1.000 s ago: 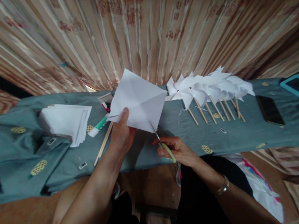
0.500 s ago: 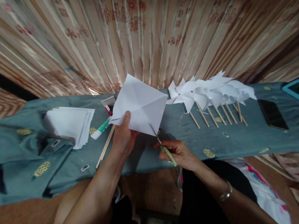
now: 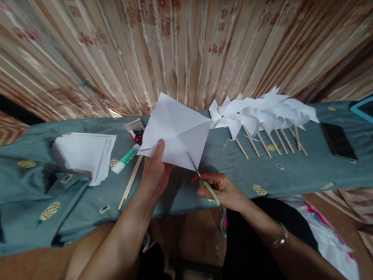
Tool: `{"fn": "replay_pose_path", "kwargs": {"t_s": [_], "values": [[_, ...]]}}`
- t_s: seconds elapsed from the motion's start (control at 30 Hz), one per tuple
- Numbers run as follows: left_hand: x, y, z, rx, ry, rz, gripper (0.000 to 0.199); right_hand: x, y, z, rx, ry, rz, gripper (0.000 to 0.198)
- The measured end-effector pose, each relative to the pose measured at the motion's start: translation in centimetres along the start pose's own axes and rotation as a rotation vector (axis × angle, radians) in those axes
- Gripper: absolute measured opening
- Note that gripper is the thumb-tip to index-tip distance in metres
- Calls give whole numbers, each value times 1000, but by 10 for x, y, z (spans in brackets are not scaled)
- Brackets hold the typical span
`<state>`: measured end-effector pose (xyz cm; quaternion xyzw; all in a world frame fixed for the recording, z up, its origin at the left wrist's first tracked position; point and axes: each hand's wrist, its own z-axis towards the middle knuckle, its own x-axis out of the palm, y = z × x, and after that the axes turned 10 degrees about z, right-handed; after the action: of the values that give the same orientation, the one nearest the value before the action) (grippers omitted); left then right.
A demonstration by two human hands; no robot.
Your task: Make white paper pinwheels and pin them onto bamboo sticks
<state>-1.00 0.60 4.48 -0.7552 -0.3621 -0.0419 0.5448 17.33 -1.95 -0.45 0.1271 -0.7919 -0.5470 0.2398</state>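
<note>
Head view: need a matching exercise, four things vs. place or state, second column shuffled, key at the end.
Things
1. scissors
2. creased paper sheet
3. paper pinwheels
4. phone

Place or state
A. overlapping in a row, wooden sticks pointing toward the person
B. gripped in the left hand
C. dark, lying flat on the cloth
D. held by the handles in the right hand

Pairs: 1-D, 2-B, 3-A, 4-C

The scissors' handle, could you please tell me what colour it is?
Pale yellowish green; the handle shows in the head view.
</note>
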Motion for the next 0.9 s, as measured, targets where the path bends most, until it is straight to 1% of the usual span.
{"fn": "replay_pose_path", "kwargs": {"t_s": [0.13,0.37,0.57,0.67,0.9], "values": [[-1,6,-1,-7,4,25,14,0,2,0,-19,-4,-12,45],[-1,5,-1,0,21,4,13,1,1,0,22,-28,14,47],[-1,6,0,13,7,11,13,1,4,1,63,-32,14,50],[-1,6,0,15,21,12,15,2,6,1,57,-20,14,50],[-1,7,0,23,18,22,19,4,5,1,44,-47,35,48]]}}
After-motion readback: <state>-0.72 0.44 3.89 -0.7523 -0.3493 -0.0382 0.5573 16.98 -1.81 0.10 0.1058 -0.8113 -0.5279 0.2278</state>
